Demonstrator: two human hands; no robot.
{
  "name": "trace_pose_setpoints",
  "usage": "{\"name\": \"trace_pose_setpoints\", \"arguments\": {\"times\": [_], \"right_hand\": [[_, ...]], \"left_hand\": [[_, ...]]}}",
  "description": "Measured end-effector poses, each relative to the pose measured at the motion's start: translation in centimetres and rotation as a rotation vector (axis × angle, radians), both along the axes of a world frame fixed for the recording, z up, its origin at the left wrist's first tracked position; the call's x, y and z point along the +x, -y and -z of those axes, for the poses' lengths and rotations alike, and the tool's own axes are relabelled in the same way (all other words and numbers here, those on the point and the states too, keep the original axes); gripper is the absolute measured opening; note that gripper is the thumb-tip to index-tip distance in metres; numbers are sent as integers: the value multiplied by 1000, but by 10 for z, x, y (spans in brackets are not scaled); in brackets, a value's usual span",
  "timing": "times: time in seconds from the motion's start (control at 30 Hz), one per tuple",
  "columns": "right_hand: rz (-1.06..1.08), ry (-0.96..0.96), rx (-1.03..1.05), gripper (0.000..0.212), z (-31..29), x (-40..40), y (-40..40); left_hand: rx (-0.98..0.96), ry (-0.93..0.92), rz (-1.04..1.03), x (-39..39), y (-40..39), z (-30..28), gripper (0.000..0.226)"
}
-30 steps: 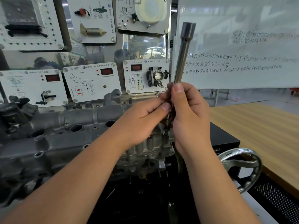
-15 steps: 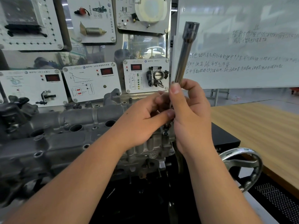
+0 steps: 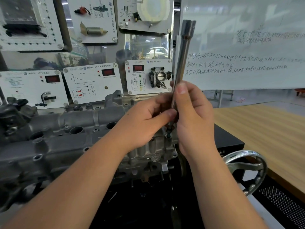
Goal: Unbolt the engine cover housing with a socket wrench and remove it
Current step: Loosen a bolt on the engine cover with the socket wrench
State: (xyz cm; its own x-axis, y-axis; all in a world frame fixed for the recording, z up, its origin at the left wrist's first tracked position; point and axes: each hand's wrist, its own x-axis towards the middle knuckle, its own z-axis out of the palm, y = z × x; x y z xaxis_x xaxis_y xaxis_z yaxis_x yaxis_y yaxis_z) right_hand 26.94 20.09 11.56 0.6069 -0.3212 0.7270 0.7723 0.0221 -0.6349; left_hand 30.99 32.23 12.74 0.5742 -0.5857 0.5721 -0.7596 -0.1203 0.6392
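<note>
both hands lifted slightly since a second ago. right hand (image 3: 194, 116) fingers curled round socket wrench (image 3: 182, 63) shaft, upright. left hand (image 3: 145, 123) pinches its lower end, just above bolt (image 3: 168, 133) on engine cover housing (image 3: 69, 139). likely bolt freed; housing not yet off.

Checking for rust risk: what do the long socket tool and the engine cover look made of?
The long silvery socket tool looks like polished steel: bright streaks, brownish specks near the socket end. The dull grey engine cover housing looks like cast aluminium: matte, grainy, rounded cast shapes. Neither is certain from looks alone.
</note>
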Motion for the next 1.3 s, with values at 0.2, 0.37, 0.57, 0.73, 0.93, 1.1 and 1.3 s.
{"name": "trace_pose_setpoints", "arguments": {"times": [0.2, 0.37, 0.57, 0.73, 0.93, 1.1, 1.3], "right_hand": [[65, 59, -10, 12, 2, 3, -4], [23, 10, 18, 24, 3, 3, -2], [24, 20, 6, 13, 2, 2, -3], [74, 53, 4, 12, 3, 2, -3], [40, 23, -28, 28, 2, 2, -2], [22, 20, -15, 17, 2, 2, -3], [35, 78, 33, 8, 3, 3, -6]], "left_hand": [[-11, -2, -38, 1, 0, 1, 26], [36, -19, -40, 3, -1, 1, 24], [33, 44, -40, 2, 0, 0, 30], [-1, 7, -12, 3, 0, 2, 26], [10, -24, -31, 4, -1, 1, 22], [7, 13, -37, 2, 1, 0, 31], [-22, -12, -11, 1, 1, 0, 22]]}}
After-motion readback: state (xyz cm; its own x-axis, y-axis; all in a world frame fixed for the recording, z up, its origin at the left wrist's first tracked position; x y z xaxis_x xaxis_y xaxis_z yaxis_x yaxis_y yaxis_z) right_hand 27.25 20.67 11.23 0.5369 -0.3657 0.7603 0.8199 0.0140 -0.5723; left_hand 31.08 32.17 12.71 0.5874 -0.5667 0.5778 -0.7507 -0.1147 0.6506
